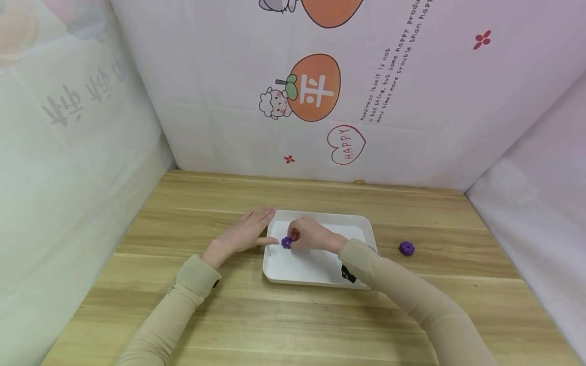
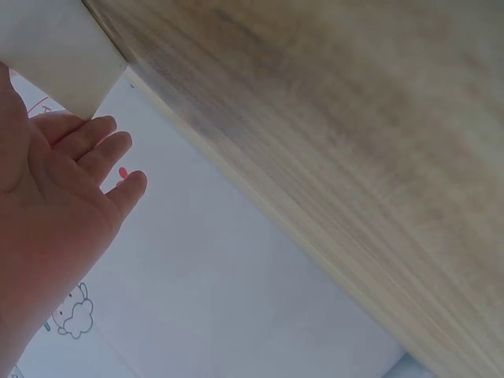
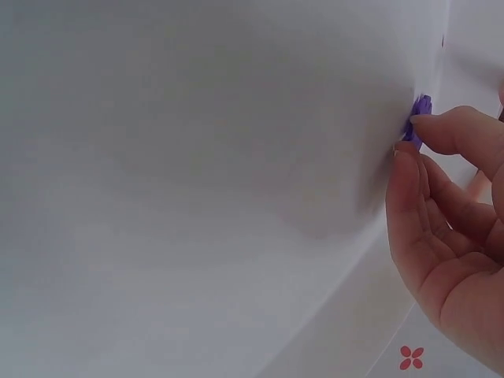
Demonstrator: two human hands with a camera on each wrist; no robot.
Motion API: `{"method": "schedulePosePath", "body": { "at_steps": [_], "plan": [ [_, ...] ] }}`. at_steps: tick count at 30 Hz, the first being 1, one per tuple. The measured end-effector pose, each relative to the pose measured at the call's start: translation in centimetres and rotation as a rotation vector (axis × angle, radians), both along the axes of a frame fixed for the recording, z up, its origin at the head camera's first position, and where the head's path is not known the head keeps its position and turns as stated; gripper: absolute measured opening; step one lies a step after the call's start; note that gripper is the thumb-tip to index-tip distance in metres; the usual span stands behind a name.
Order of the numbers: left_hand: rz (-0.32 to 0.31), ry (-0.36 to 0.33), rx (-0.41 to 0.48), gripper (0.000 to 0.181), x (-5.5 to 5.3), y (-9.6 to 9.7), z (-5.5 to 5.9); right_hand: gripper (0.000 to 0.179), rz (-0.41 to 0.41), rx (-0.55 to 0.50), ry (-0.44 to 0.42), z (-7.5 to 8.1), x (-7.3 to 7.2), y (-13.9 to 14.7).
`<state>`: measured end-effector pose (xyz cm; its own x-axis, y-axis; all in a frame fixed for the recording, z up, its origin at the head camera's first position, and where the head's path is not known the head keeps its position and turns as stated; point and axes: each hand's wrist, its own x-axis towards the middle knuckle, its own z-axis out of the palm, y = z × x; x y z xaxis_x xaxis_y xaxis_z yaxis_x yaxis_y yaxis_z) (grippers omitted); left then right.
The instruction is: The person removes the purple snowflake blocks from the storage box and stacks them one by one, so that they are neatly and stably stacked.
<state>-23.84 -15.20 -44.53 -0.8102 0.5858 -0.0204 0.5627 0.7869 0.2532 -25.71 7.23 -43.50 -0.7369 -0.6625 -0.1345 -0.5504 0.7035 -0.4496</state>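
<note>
A shallow white tray (image 1: 316,267) sits on the wooden table. Over its left part, my right hand (image 1: 316,235) pinches a purple notched disc (image 1: 286,243) between thumb and fingers. The right wrist view shows the same purple disc (image 3: 424,106) at the fingertips, edge-on and close to the tray's white surface. At the tray's left rim lies my left hand (image 1: 244,234), fingers extended and thumb reaching over the rim toward the disc. In the left wrist view, the left hand (image 2: 63,173) holds nothing and its fingers are at the tray's pale side.
To the right of the tray, a purple notched piece (image 1: 406,248), looking like stacked discs, lies on the wooden table (image 1: 274,325). White printed cloth (image 1: 220,101) hangs behind the table and along both sides.
</note>
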Motion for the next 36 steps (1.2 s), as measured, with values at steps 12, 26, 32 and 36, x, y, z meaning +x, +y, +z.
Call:
{"method": "schedulePosePath", "body": {
  "at_steps": [12, 26, 32, 36],
  "plan": [
    [0.001, 0.036, -0.011, 0.087, 0.2, 0.3, 0.0, 0.013, -0.054, 0.003, 0.003, 1.2, 0.1, 2.5],
    [-0.023, 0.071, -0.013, 0.087, 0.4, 0.4, 0.2, 0.014, -0.156, 0.008, 0.003, 2.7, -0.1, 7.8],
    [-0.025, 0.078, -0.002, 0.086, 0.6, 0.5, 0.2, 0.013, -0.146, -0.03, 0.044, 3.2, 0.0, 10.3],
    [-0.027, 0.081, 0.007, 0.086, 0.6, 0.4, 0.3, 0.013, -0.154, -0.052, 0.052, 3.4, 0.1, 11.4]
  ]
}}
